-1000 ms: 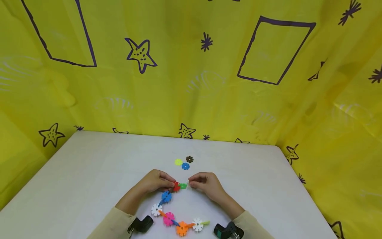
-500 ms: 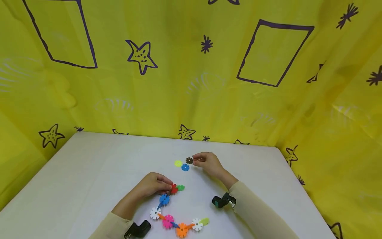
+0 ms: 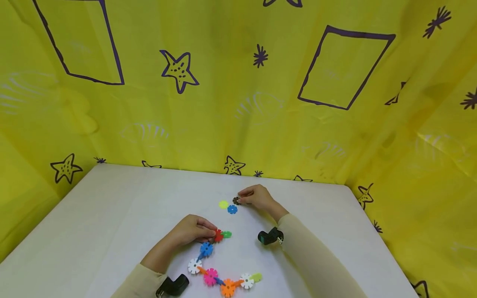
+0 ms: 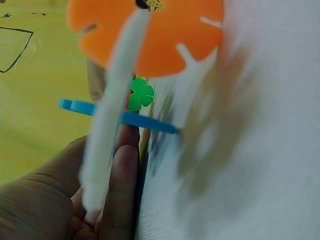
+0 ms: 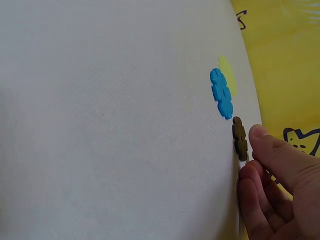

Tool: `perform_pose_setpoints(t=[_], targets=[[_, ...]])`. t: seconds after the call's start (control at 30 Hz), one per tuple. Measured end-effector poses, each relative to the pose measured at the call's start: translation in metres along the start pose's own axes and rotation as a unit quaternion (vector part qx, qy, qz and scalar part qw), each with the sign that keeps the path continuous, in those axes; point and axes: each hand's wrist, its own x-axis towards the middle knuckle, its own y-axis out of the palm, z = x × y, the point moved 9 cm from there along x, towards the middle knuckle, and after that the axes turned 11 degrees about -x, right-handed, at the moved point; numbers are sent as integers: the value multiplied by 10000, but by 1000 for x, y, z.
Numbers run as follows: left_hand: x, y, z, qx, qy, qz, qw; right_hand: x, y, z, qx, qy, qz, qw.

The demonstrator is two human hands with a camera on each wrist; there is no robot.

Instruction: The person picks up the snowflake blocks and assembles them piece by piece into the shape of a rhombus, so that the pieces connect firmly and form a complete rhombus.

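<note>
A chain of slotted plastic snowflake discs curves over the table, with blue, white, pink and orange discs [image 3: 227, 287] in it. My left hand [image 3: 193, 229] pinches the red disc [image 3: 218, 235] at the chain's far end, and a green disc [image 3: 226, 234] is joined to it. In the left wrist view an orange disc [image 4: 165, 45] looms close and hides part of that grip. At the loose pieces, my right hand [image 3: 258, 198] reaches down to a brown disc [image 5: 240, 140]. Its thumb and fingers are around the disc's near side, apart from each other.
A blue disc [image 3: 232, 209] and a yellow disc [image 3: 223, 204] lie flat beside the brown one. The white table [image 3: 123, 215] meets a yellow curtain [image 3: 208, 116] at the back and sides. Black wrist cameras [image 3: 271, 236] sit on both sleeves.
My right hand has left the green disc and moved away from me to the brown disc, its thumb now overlapping that disc's edge. The left hand keeps the red disc nearly in place.
</note>
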Motion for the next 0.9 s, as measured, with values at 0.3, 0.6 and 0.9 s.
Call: perform_pose_setpoints(t=[0.3, 0.6, 0.9], targets=[[-1, -1, 1, -164, 7, 21, 9999, 7, 2, 4, -165, 37, 9, 9999], [0, 0, 0, -110, 85, 100, 9999, 8, 3, 4, -209, -9, 90, 9997], [0, 1, -2, -51, 96, 89, 9999, 7, 1, 2, -116, 22, 103, 9999]])
